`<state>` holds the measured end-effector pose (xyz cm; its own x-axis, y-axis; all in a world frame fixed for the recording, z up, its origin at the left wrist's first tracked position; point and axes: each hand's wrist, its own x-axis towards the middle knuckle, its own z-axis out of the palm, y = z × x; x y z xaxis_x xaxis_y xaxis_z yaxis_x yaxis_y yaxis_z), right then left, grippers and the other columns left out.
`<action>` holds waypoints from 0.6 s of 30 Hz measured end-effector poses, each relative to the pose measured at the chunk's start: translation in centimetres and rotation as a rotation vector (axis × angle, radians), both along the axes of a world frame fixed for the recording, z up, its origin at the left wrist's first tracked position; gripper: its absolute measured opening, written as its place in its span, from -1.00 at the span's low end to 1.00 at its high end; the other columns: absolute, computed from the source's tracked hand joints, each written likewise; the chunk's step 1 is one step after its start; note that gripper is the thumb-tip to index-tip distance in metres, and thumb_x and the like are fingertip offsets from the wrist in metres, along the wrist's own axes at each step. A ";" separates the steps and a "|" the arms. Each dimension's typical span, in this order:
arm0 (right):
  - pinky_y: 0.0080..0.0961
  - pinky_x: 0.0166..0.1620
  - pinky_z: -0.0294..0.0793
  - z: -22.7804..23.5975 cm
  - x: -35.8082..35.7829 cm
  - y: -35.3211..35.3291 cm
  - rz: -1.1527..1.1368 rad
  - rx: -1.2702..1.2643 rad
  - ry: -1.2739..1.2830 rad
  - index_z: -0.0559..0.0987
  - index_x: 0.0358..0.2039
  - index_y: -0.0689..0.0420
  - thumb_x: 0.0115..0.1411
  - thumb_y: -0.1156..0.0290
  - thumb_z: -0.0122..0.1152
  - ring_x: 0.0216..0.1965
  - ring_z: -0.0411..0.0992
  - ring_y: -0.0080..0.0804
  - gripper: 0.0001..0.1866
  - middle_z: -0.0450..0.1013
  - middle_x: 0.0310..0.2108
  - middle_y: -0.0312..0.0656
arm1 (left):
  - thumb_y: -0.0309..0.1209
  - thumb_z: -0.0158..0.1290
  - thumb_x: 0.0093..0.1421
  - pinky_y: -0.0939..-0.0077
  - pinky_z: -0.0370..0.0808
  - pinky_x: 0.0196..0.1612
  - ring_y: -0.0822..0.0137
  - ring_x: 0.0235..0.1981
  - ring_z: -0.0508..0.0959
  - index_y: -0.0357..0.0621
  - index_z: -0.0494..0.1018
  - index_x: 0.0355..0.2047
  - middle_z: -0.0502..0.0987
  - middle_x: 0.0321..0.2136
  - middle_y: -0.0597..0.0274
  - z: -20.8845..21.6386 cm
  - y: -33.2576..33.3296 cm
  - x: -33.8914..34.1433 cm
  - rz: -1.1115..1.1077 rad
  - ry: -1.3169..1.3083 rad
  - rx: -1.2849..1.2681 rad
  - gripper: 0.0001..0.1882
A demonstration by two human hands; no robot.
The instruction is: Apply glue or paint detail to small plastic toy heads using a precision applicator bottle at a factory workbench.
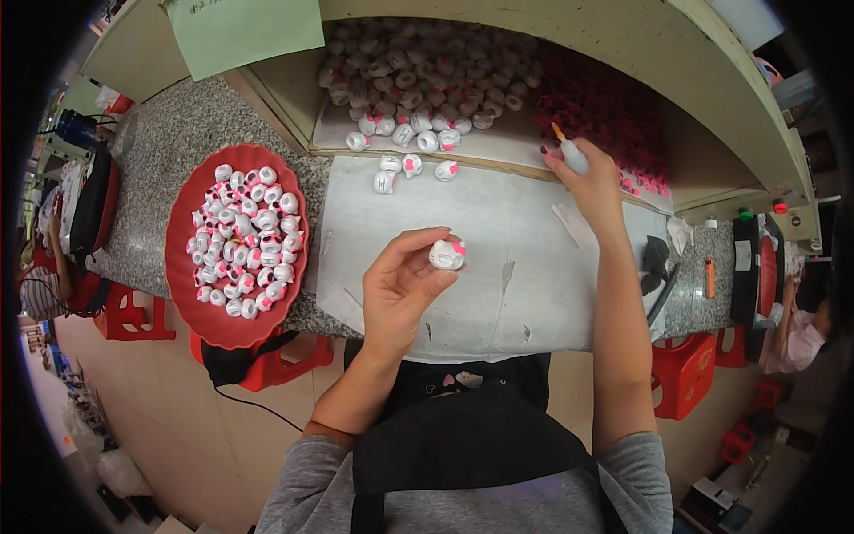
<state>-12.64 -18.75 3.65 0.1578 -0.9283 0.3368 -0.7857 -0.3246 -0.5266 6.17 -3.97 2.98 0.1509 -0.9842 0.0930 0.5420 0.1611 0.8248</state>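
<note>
My left hand (391,289) is closed, pinching a small white cat-head figure (445,255) with a pink bow above the pale work sheet (480,311). Farther out on the right, my right hand (592,182) is wrapped round a small white squeeze bottle (574,158) with an orange tip. That hand is at the edge of a heap of small pink pieces (605,116) in the shelf bay. Several loose white heads (385,182) lie at the sheet's far edge, some with pink bows. Behind them is a large pile of white heads (436,71).
A red scalloped tray (182,298) full of bow-trimmed heads stands on the left of the speckled counter (142,205). Green paper (247,34) hangs from the shelf. Right of the sheet lie a black scrap (656,260) and an orange tool (710,278). Other people sit at both sides.
</note>
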 end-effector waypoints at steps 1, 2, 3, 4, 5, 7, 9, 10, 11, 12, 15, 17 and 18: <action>-0.55 -0.59 0.23 1.7 0.2 1.5 0.061 0.221 -0.242 0.41 -0.60 0.31 -0.15 0.39 0.14 -0.68 0.29 -0.38 -0.78 0.36 -0.67 -0.11 | -0.62 -0.02 -0.11 0.47 0.38 -0.23 0.38 -0.28 0.37 -0.30 0.24 -0.22 0.35 -0.31 0.11 0.0 0.0 -0.3 -0.012 0.000 0.007 -0.63; -0.64 -0.61 0.21 3.0 0.3 3.2 0.120 0.445 -0.485 0.41 -0.59 0.29 -0.15 0.46 0.13 -0.69 0.27 -0.48 -0.84 0.37 -0.67 -0.19 | -0.62 -0.02 -0.11 0.47 0.38 -0.23 0.38 -0.28 0.37 -0.30 0.24 -0.22 0.35 -0.31 0.11 0.0 -0.1 -0.5 -0.005 -0.003 0.013 -0.63; -0.70 -0.62 0.19 3.4 0.3 4.8 0.143 0.482 -0.572 0.41 -0.58 0.29 -0.17 0.53 0.11 -0.68 0.25 -0.53 -0.88 0.35 -0.66 -0.21 | -0.62 -0.02 -0.11 0.45 0.39 -0.24 0.37 -0.28 0.37 -0.31 0.24 -0.22 0.35 -0.31 0.11 -0.1 -0.1 -0.7 -0.037 -0.017 0.019 -0.64; -0.75 -0.63 0.17 3.5 0.2 6.4 0.162 0.515 -0.661 0.40 -0.57 0.28 -0.19 0.60 0.10 -0.67 0.24 -0.59 -0.90 0.34 -0.65 -0.23 | -0.63 -0.03 -0.10 0.43 0.40 -0.25 0.37 -0.28 0.38 -0.31 0.24 -0.22 0.34 -0.31 0.11 -0.3 -0.3 -0.9 -0.073 -0.033 0.024 -0.64; -0.75 -0.63 0.17 3.2 0.3 7.7 0.167 0.525 -0.668 0.40 -0.57 0.28 -0.19 0.60 0.10 -0.67 0.24 -0.59 -0.90 0.34 -0.65 -0.23 | -0.66 -0.05 -0.10 0.47 0.37 -0.22 0.35 -0.27 0.37 -0.32 0.24 -0.22 0.34 -0.31 0.09 -0.4 -0.3 -1.1 -0.092 -0.031 0.033 -0.65; -0.71 -0.62 0.20 2.9 0.4 10.0 0.305 0.584 -0.947 0.38 -0.59 0.31 -0.23 0.67 0.10 -0.66 0.26 -0.52 -0.88 0.34 -0.62 -0.13 | -0.66 -0.03 -0.11 0.53 0.36 -0.24 0.38 -0.27 0.37 -0.31 0.27 -0.23 0.34 -0.30 0.14 -0.6 -0.4 -1.5 -0.091 -0.108 -0.010 -0.65; -0.73 -0.60 0.23 2.6 0.6 11.4 0.319 0.603 -1.046 0.40 -0.58 0.29 -0.21 0.66 0.11 -0.63 0.27 -0.56 -0.89 0.36 -0.59 -0.16 | -0.66 0.00 -0.12 0.59 0.34 -0.26 0.40 -0.27 0.37 -0.29 0.30 -0.24 0.33 -0.30 0.18 -0.3 -0.3 -2.0 -0.096 -0.188 -0.053 -0.65; -0.75 -0.57 0.25 2.4 0.6 11.9 0.334 0.614 -1.136 0.42 -0.58 0.27 -0.20 0.65 0.13 -0.60 0.29 -0.60 -0.89 0.38 -0.57 -0.18 | -0.65 0.01 -0.14 0.59 0.34 -0.28 0.39 -0.29 0.38 -0.27 0.33 -0.27 0.35 -0.32 0.17 0.1 -0.2 -2.3 -0.066 -0.302 -0.087 -0.66; -0.74 -0.57 0.26 2.1 0.6 12.3 0.333 0.618 -1.146 0.42 -0.57 0.28 -0.19 0.65 0.13 -0.59 0.30 -0.59 -0.89 0.38 -0.56 -0.16 | -0.64 0.02 -0.16 0.59 0.34 -0.30 0.37 -0.30 0.39 -0.24 0.36 -0.29 0.36 -0.33 0.15 0.4 -0.1 -2.5 -0.038 -0.415 -0.122 -0.67; -0.74 -0.57 0.26 1.9 0.6 12.5 0.330 0.620 -1.157 0.42 -0.57 0.28 -0.19 0.65 0.13 -0.59 0.30 -0.59 -0.89 0.38 -0.56 -0.16 | -0.64 0.02 -0.16 0.59 0.34 -0.30 0.37 -0.30 0.39 -0.24 0.36 -0.29 0.36 -0.33 0.15 0.5 -0.1 -2.7 -0.044 -0.424 -0.117 -0.67; -0.74 -0.56 0.27 1.6 0.4 12.8 0.346 0.635 -1.153 0.41 -0.56 0.28 -0.18 0.65 0.12 -0.60 0.30 -0.59 -0.90 0.37 -0.57 -0.17 | -0.65 0.03 -0.20 0.59 0.36 -0.31 0.32 -0.33 0.41 -0.23 0.39 -0.35 0.39 -0.37 0.14 0.7 0.1 -3.2 0.012 -0.584 -0.180 -0.69; -0.68 -0.60 0.24 1.8 0.4 13.1 0.294 0.652 -1.164 0.35 -0.60 0.31 -0.22 0.69 0.08 -0.66 0.27 -0.48 -0.88 0.33 -0.61 -0.08 | -0.65 0.03 -0.22 0.57 0.37 -0.33 0.28 -0.35 0.42 -0.23 0.40 -0.36 0.40 -0.38 0.13 0.8 0.1 -3.4 0.032 -0.715 -0.235 -0.69; -0.68 -0.60 0.24 1.7 0.3 13.2 0.290 0.651 -1.171 0.35 -0.60 0.31 -0.22 0.69 0.08 -0.66 0.27 -0.48 -0.88 0.33 -0.61 -0.08 | -0.65 0.03 -0.22 0.57 0.37 -0.33 0.28 -0.35 0.42 -0.23 0.40 -0.36 0.40 -0.38 0.13 0.9 0.1 -3.5 0.026 -0.719 -0.235 -0.69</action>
<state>-12.33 -5.59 5.32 0.2995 -0.9512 -0.0738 0.2731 0.1596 -0.9486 2.66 -3.82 3.84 -0.0031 -0.9234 0.3839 -0.1229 0.3813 0.9162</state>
